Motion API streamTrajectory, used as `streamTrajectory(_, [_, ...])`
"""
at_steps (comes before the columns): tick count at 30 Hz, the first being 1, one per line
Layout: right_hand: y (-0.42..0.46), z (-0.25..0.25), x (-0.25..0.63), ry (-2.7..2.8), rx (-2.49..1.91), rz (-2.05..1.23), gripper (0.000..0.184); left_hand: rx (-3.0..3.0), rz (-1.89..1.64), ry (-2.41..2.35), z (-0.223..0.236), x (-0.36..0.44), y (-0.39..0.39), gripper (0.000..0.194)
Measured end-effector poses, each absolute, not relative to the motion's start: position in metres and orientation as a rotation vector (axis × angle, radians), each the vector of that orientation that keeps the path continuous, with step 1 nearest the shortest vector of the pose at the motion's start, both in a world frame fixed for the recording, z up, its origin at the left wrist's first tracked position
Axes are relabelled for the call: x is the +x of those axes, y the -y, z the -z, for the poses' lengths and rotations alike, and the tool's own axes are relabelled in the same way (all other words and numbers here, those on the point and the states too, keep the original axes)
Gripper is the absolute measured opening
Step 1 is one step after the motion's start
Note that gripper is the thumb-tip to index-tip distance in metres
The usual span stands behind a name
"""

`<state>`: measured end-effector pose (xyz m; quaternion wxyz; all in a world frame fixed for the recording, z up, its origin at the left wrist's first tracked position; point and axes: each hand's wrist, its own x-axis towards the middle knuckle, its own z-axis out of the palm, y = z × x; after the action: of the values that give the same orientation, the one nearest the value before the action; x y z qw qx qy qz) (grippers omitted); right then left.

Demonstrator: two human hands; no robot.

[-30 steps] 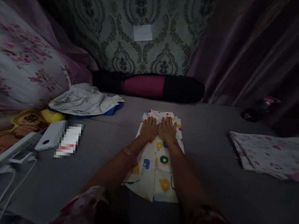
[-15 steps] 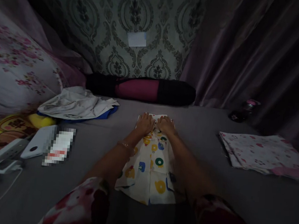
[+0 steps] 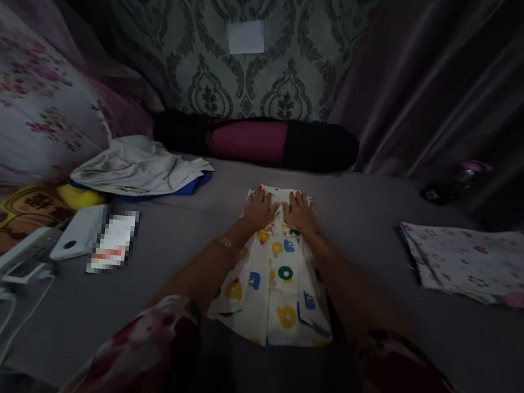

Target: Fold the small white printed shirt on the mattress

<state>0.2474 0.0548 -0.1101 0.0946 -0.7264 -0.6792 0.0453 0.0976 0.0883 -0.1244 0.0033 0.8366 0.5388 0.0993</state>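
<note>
A small white garment (image 3: 276, 289) printed with yellow, blue and green shapes lies folded lengthwise on the grey bed sheet (image 3: 364, 230) straight ahead. My left hand (image 3: 259, 209) and my right hand (image 3: 300, 211) rest flat side by side on its far end, fingers stretched out and pressing the cloth down. A thin bracelet sits on my left wrist. Both forearms reach over the garment, and floral sleeves show at the bottom of the view.
A folded floral cloth (image 3: 476, 264) lies at the right. Crumpled grey and blue clothes (image 3: 140, 170) lie at the left, with a white power bank (image 3: 77, 240), a power strip (image 3: 3, 262) and a cable. A black-and-magenta bolster (image 3: 255, 141) lines the wall; a flowered pillow (image 3: 30, 115) is far left.
Both hands stay flat on the garment's far end, shifted slightly toward its top edge. The view has swayed a little; the garment lies in the same place.
</note>
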Motion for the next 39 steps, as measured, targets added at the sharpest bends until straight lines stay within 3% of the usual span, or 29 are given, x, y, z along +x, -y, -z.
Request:
streamTrajectory(8, [-0.015, 0.104, 0.247, 2.158, -2.019, -0.172, 0.06, 2.638, -0.3, -1.693, 0.106, 0.076, -0.042, 0.062])
streamTrajectory(20, [0.033, 0.113, 0.225, 2.213, -1.968, -0.021, 0.059, 2.614, -0.255, -1.568, 0.122, 0.057, -0.006, 0.068])
streamTrajectory(29, [0.097, 0.097, 0.222, 2.362, -1.855, -0.272, 0.064, 2.609, -0.057, -1.359, 0.092, 0.032, 0.058, 0.072])
streamTrajectory(39, [0.129, 0.098, 0.209, 2.364, -1.814, -0.327, 0.062, 2.576, -0.016, -1.259, 0.099, 0.021, 0.091, 0.073])
